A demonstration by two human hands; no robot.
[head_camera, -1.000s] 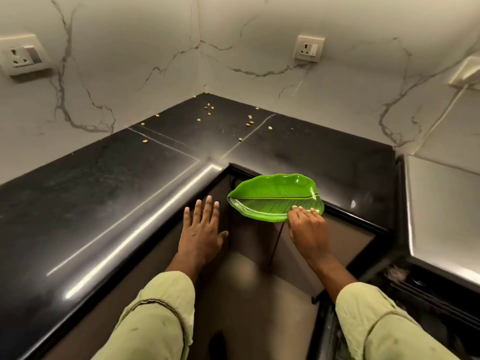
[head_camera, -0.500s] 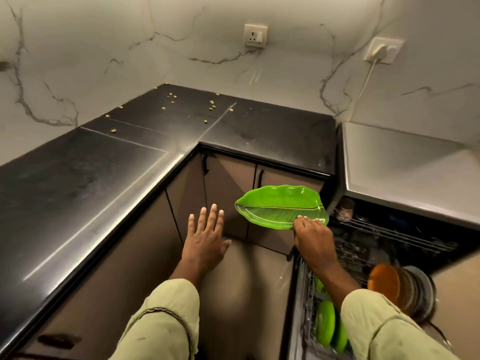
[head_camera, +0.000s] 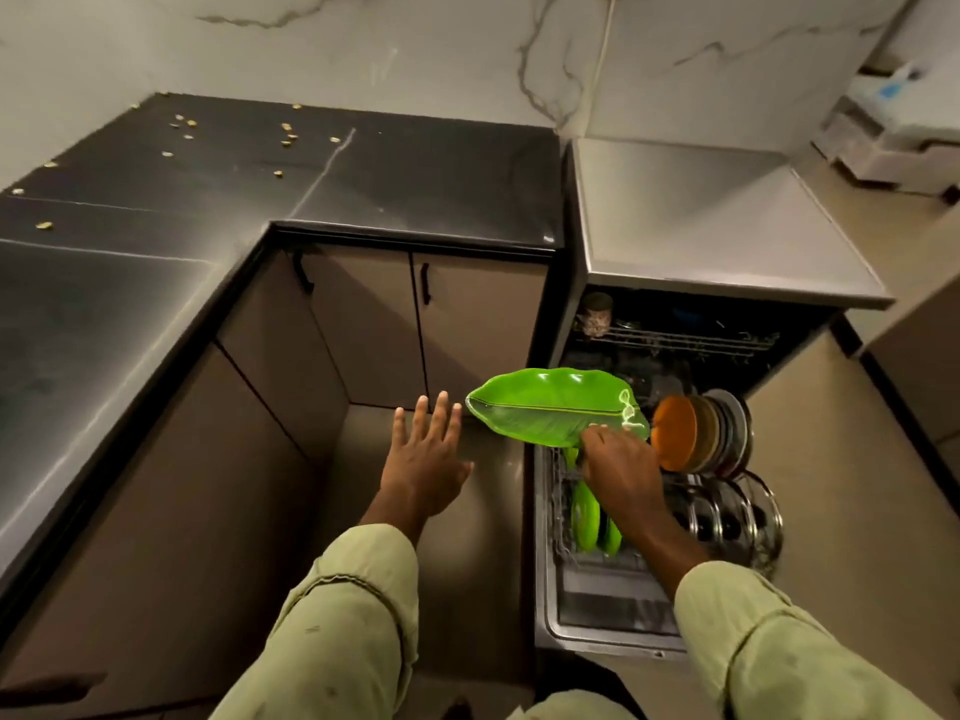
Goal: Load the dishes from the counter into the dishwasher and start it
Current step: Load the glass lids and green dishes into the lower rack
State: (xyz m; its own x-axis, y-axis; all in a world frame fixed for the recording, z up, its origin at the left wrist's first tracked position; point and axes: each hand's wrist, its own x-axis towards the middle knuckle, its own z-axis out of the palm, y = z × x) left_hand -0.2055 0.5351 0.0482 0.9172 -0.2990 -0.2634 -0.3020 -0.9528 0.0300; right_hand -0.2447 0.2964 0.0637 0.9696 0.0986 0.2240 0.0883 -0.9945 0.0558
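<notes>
My right hand point(head_camera: 615, 467) grips the near rim of a green leaf-shaped plate point(head_camera: 545, 407), held almost flat in the air above the left end of the dishwasher's lower rack point(head_camera: 566, 517). My left hand point(head_camera: 428, 454) hovers beside the plate's left tip with fingers spread, holding nothing. The dishwasher point(head_camera: 675, 356) stands open on the right. In its pulled-out lower rack stand two green plates point(head_camera: 592, 517), an orange plate point(head_camera: 675, 433) and several steel plates point(head_camera: 727, 433) on edge.
The black L-shaped counter point(head_camera: 208, 210) carries only scattered crumbs. Brown cabinet doors point(head_camera: 415, 324) close the corner below it. Steel bowls point(head_camera: 737, 517) sit at the rack's right side. A cup point(head_camera: 595, 314) stands in the upper rack. The dishwasher's steel top point(head_camera: 701, 215) is bare.
My right hand has carried the green plate off the counter edge, rightward and down, to above the open dishwasher rack. My left hand followed alongside, still spread.
</notes>
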